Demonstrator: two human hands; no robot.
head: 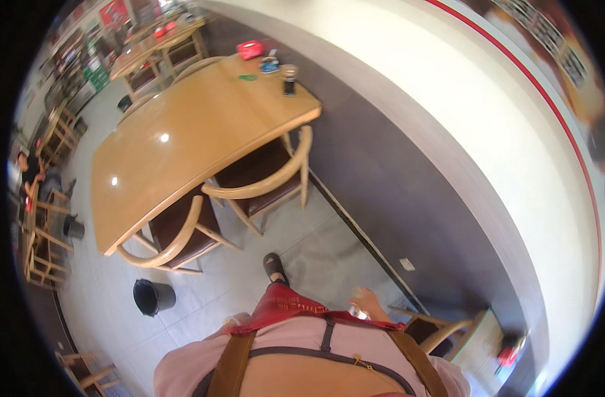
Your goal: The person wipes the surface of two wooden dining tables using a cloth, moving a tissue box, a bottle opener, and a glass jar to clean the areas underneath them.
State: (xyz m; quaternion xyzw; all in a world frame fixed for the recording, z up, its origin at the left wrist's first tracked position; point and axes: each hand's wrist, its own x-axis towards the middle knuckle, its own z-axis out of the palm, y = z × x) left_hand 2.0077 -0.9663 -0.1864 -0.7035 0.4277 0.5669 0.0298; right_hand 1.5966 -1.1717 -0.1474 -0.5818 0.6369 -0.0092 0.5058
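Note:
My right hand (369, 303) hangs by the right side of the red apron (290, 308), its fingers curled. A small whitish item (358, 312) shows at its fingers; blur hides what it is. On the other side my left hand (239, 320) is mostly hidden by the apron and sleeve, so its fingers are unclear. One foot in a dark slipper (273, 265) is on the grey tiled floor. Ahead stands a wooden table (193, 134), with two wooden chairs (270, 183) with dark seats on its near side. Neither hand touches the table or chairs.
A black bin (154, 297) stands on the floor at left. The table bears a red packet (249, 49), a blue container (270, 64) and a dark-filled jar (289, 84) near the wall (382, 198). A seated person (34, 173) is at far left. Another table (473, 332) is at lower right.

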